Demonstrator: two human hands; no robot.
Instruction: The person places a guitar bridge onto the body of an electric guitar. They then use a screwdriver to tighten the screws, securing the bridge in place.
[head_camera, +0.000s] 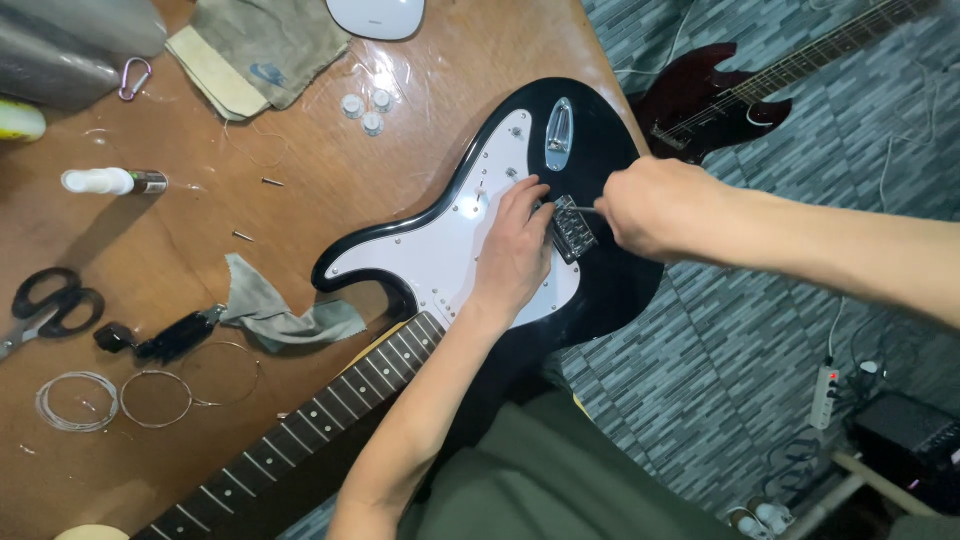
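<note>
Presently the right hand (650, 208) is fisted around a thin screwdriver (585, 209) aimed at the bridge (573, 230) of the black guitar (600, 290), overhanging the bench's right edge. The left hand (515, 250) lies flat, fingers loose, holding nothing. Advisable: keep the tip square, pressure light.

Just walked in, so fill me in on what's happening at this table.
A person is working on a black electric guitar lying across a brown table. The left hand rests flat on the white pickguard beside the metal bridge, while the right hand holds a thin metal tool against that bridge. Coiled strings, scissors and a grey cloth lie nearby.
</note>
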